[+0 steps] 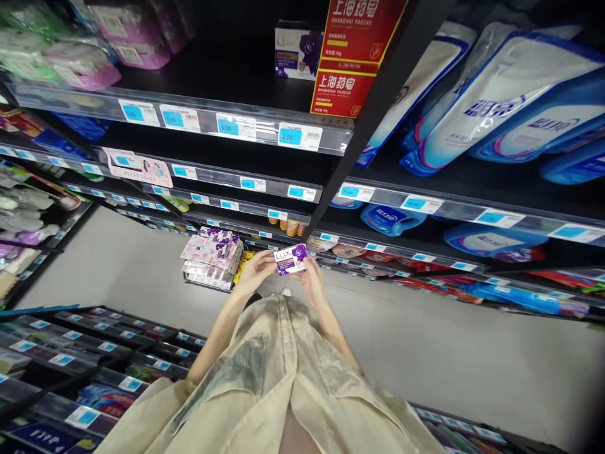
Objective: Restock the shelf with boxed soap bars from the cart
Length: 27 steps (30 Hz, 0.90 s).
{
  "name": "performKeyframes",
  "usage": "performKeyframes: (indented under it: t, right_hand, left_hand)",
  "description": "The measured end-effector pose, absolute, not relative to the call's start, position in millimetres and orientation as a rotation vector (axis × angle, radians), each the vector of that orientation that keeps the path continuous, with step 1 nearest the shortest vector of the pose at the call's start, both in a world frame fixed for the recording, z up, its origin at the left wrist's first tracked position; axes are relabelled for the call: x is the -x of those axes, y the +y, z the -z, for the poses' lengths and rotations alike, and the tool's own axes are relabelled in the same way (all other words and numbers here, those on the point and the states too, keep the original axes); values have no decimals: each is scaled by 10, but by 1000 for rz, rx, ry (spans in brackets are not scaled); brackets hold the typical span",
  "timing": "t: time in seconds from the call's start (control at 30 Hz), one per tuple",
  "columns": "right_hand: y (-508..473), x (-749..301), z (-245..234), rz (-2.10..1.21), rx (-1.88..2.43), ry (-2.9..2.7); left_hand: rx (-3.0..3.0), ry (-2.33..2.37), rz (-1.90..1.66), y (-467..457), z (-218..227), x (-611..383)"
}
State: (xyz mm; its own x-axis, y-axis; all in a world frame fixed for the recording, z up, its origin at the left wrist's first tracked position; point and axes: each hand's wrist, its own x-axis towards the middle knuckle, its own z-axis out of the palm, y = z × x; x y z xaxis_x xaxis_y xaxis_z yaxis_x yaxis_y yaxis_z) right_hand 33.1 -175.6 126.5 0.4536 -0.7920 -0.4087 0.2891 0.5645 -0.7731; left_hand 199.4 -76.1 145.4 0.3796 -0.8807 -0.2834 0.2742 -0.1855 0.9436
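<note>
W/ your L hand and R hand both gripping the LUX box at its ends, to the rt of the stack, pinch lightly, label twd you & uncovered, so print's legible.

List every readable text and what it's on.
"LUX": box between left hand and right hand.
"上海药皂 SHANGHAI YAOZAO": red boxes.
"蓝月亮", probably, distorted: blue-and-white pouch.
"5.00": three upper-shelf price tags.
"2.00": price tag right of those.
Too small or blurred: other tags, pink sign, small print, dim shelf carton.
</note>
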Motion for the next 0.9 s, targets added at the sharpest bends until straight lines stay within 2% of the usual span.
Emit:
performKeyframes:
  t: [0.27, 0.47, 0.6, 0.9]
  right_hand:
    - [-1673, -263, -1222, 650, 857, 820]
    - [-1700, -147, -1067, 577, 885, 773]
    - [-1749, -42, -905, 631, 906, 805]
    - [-1761, 384, -717, 738, 883, 959]
  left_hand:
    - [-1482, -639, 979, -637, -1406, -2037]
    - [-1569, -934, 800, -738, -1596, -2285]
    - [-1571, -1070, 550, -980, -2124, -2709]
    - [-1263, -1192, 161, -2070, -3830, -3583]
